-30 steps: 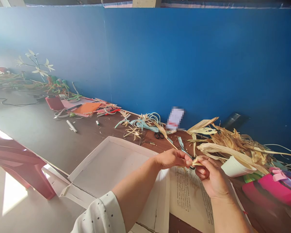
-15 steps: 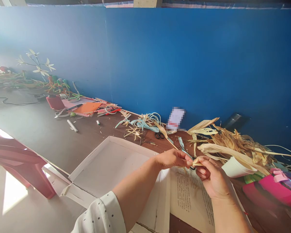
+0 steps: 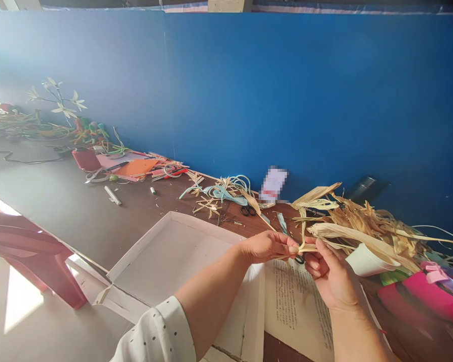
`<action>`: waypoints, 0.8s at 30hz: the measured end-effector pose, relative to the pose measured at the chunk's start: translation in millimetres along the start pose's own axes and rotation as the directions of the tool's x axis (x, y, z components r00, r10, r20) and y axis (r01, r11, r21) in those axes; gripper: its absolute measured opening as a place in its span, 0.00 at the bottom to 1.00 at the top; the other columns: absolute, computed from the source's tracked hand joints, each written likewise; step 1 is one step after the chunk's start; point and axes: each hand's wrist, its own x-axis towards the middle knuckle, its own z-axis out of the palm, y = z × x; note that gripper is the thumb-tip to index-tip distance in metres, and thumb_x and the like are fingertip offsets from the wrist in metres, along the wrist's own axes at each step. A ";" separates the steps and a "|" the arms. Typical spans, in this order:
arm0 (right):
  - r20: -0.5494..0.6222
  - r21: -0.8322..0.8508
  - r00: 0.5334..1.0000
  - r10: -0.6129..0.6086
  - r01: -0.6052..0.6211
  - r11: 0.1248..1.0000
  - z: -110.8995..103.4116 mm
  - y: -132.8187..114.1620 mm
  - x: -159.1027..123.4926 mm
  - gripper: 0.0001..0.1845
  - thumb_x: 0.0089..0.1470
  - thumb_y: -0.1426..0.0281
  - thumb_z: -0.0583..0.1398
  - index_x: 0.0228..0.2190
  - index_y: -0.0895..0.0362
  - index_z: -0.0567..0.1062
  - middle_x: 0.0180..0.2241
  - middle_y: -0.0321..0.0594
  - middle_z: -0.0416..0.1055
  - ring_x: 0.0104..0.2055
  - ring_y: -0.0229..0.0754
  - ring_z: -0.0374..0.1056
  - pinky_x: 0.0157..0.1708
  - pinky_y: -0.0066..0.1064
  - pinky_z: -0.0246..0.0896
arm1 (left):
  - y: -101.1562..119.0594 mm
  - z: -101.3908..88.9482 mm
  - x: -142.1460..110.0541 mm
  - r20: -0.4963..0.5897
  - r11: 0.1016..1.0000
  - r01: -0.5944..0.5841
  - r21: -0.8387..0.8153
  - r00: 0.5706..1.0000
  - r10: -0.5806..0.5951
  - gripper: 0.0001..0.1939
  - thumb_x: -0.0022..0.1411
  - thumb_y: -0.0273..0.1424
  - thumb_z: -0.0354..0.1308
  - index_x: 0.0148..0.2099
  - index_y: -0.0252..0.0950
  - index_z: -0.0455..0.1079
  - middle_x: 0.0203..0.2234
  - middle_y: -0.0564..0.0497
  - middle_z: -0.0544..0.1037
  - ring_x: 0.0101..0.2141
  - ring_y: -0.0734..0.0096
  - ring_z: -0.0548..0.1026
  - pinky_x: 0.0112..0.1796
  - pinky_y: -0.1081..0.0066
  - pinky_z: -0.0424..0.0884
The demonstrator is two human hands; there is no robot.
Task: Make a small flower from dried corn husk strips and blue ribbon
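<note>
Between my two hands is a small pale corn husk piece point(image 3: 308, 247). My left hand point(image 3: 270, 248) pinches its left end between thumb and fingertips. With thumb and forefinger, my right hand point(image 3: 332, 276) grips the other end, its remaining fingers curled below. Just behind and under the fingertips lie scissors with dark handles point(image 3: 299, 259), partly covered by the hands. A printed paper sheet point(image 3: 283, 306) spreads beneath my right hand, and a shallow white cardboard box lid point(image 3: 189, 246) lies under my left forearm.
Dried corn husks point(image 3: 362, 226) heap at the right, by a tipped white cup point(image 3: 370, 260) and a pink bag point(image 3: 426, 296). Husk flowers point(image 3: 208, 206) and other black-handled scissors point(image 3: 248, 210) lie along the blue wall point(image 3: 287, 90). A pink chair point(image 3: 41, 251) stands left.
My fingertips have moved slightly apart, the right hand shifting a little rightward. More of the husk piece shows stretched between them.
</note>
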 end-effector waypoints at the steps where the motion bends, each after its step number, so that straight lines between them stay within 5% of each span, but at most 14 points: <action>1: -0.001 -0.005 1.000 0.002 -0.002 1.000 -0.2 0.1 0.1 0.15 0.44 0.59 0.66 0.32 0.56 0.78 0.22 0.35 0.62 0.21 0.31 0.50 0.15 0.22 0.42 | 0.1 0.1 0.0 -0.001 1.000 0.001 -0.001 1.000 -0.001 0.17 0.44 0.37 0.69 0.31 0.30 0.70 0.23 0.53 0.70 0.25 0.79 0.64 0.33 0.71 0.56; 12: 0.015 -0.082 0.998 0.055 -0.054 0.995 -4.4 4.4 2.2 0.12 0.38 0.62 0.68 0.22 0.58 0.75 0.23 0.36 0.64 0.22 0.31 0.51 0.15 0.21 0.43 | 6.8 6.8 -2.7 -0.028 0.996 0.051 0.079 0.998 -0.049 0.21 0.41 0.42 0.69 0.30 0.30 0.70 0.21 0.53 0.67 0.22 0.81 0.57 0.27 0.72 0.47; 24: -0.048 -0.069 0.996 0.076 -0.079 0.994 -1.3 2.1 2.2 0.14 0.31 0.63 0.70 0.21 0.58 0.76 0.23 0.37 0.66 0.21 0.29 0.50 0.15 0.19 0.42 | 7.0 5.0 -2.8 -0.023 0.991 0.046 0.129 0.999 -0.044 0.23 0.40 0.44 0.70 0.29 0.30 0.71 0.23 0.52 0.70 0.26 0.79 0.62 0.30 0.73 0.53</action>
